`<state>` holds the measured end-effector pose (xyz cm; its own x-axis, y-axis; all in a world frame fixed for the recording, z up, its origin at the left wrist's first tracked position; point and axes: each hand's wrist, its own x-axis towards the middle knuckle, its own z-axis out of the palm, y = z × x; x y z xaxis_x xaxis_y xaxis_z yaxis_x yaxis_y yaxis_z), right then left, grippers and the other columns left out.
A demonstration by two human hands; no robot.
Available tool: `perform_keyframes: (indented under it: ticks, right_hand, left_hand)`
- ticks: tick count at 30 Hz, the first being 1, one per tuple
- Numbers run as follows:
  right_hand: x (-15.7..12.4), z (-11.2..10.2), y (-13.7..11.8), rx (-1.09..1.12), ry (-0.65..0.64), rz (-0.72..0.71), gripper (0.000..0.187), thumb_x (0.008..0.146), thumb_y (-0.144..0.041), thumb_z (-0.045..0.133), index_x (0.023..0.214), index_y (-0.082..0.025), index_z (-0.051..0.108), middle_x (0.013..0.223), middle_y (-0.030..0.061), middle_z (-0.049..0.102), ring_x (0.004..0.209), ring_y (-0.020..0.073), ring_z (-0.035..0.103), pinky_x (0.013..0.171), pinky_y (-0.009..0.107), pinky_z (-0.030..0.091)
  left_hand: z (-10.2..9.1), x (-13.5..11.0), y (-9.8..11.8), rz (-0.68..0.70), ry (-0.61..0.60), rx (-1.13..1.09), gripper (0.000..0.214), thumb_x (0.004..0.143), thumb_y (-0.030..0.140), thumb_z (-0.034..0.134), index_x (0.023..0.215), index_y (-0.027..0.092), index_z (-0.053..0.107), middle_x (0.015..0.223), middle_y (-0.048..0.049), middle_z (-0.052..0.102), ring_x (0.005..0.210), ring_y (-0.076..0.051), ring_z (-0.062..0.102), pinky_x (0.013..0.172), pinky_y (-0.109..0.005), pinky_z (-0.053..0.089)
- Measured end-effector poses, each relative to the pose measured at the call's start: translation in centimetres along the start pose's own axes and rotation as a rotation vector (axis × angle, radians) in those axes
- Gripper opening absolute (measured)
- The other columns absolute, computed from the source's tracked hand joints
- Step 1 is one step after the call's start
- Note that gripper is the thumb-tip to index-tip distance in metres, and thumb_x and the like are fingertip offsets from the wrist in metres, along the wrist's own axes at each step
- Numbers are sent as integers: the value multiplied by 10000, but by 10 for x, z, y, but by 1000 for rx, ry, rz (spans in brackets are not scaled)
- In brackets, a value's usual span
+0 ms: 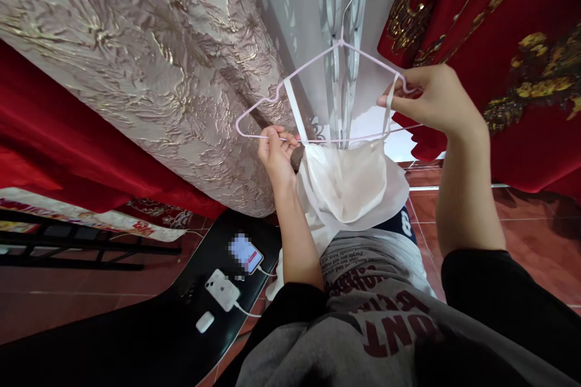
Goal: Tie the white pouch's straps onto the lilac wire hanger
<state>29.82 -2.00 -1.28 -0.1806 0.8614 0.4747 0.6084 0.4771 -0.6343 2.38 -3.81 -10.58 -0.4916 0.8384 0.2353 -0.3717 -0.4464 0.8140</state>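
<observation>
A pink clothes hanger [313, 61] with a metal hook is held out in front of me, its hook pointing up. From it, by two thin straps, hangs a white strappy top [342, 187], one strap over each arm of the hanger. My left hand [278, 151] is closed around the hanger's bottom bar, just outside the left strap. My right hand [436, 97] pinches the right strap [389, 106] beside the notch near the hanger's right end. The lower cloth drapes toward my lap and is partly hidden by my left forearm.
A white metal rack [336, 72] stands ahead, between a beige floral fabric [136, 54] and red embroidered cloth [535, 72]. On a black seat [136, 326] at lower left lie two phones [222, 290] on cables and a small white case [205, 321]. The floor [535, 224] is red tile.
</observation>
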Motion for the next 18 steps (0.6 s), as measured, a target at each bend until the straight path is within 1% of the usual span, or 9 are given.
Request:
perform_keyframes:
  ticks: [3, 5, 7, 9, 11, 13, 15, 16, 18]
  right_hand:
    - [9, 2, -18, -42, 92, -47, 463, 841, -681, 777, 653, -297, 599, 632, 15, 474, 751, 203, 490, 938, 489, 561]
    - [17, 10, -28, -34, 128, -51, 442, 864, -682, 753, 700, -295, 618, 681, 26, 542, 782, 213, 523, 960, 499, 558]
    - [26, 17, -33, -22, 162, -53, 373, 878, -599, 786, 770, -263, 664, 766, 28, 626, 796, 196, 551, 929, 467, 550]
    - [35, 22, -31, 6, 250, -54, 336, 825, -503, 869, 828, -211, 703, 823, 26, 669, 777, 155, 551, 831, 391, 522]
    - [39, 23, -26, 49, 331, -55, 401, 734, -470, 940, 862, -158, 723, 827, 25, 668, 744, 117, 518, 736, 329, 466]
    - [38, 21, -22, 44, 294, -62, 464, 690, -481, 965, 898, -139, 729, 848, 37, 664, 750, 120, 511, 727, 329, 463]
    - [28, 18, -20, -40, 174, -99, 484, 701, -442, 965, 1018, -161, 731, 989, 83, 689, 876, 186, 586, 849, 412, 530]
    - [20, 18, -21, -85, 131, -133, 504, 725, -407, 952, 1116, -191, 720, 1110, 110, 690, 1000, 244, 616, 950, 480, 541]
    - [3, 21, -23, -129, 137, -214, 561, 800, -360, 885, 1307, -283, 657, 1334, 125, 636, 1282, 348, 565, 1121, 594, 487]
  left_hand:
    - [3, 0, 0, -37, 22, 10, 314, 1007, 481, 640, 836, 226, 573, 592, 39, 549, 582, -123, 620, 648, -228, 529]
    - [3, -1, 1, -31, 16, 23, 328, 989, 510, 662, 845, 228, 576, 610, 37, 555, 595, -122, 620, 666, -231, 530]
    - [2, -2, 2, -11, 7, 30, 342, 976, 532, 673, 851, 229, 577, 620, 37, 559, 594, -120, 613, 676, -235, 530]
    - [0, -3, 3, 5, 4, 34, 351, 974, 543, 671, 849, 230, 573, 616, 38, 555, 587, -120, 608, 669, -237, 527]
    - [-1, -3, 2, 11, -4, 32, 354, 972, 546, 671, 851, 229, 572, 613, 39, 557, 588, -121, 614, 657, -238, 524]
    - [-3, -3, 2, 9, -23, 26, 347, 968, 542, 678, 864, 226, 578, 629, 32, 579, 614, -125, 636, 654, -236, 525]
    - [-3, -3, 0, 3, -27, 24, 342, 967, 536, 681, 868, 224, 580, 636, 27, 593, 626, -125, 648, 646, -230, 524]
    - [-3, -4, -1, 0, -26, 21, 338, 968, 529, 681, 865, 224, 579, 633, 26, 595, 626, -125, 651, 639, -226, 522]
    - [-2, -5, -3, -6, -32, 4, 320, 970, 506, 684, 863, 223, 582, 634, 20, 604, 640, -127, 667, 627, -221, 519]
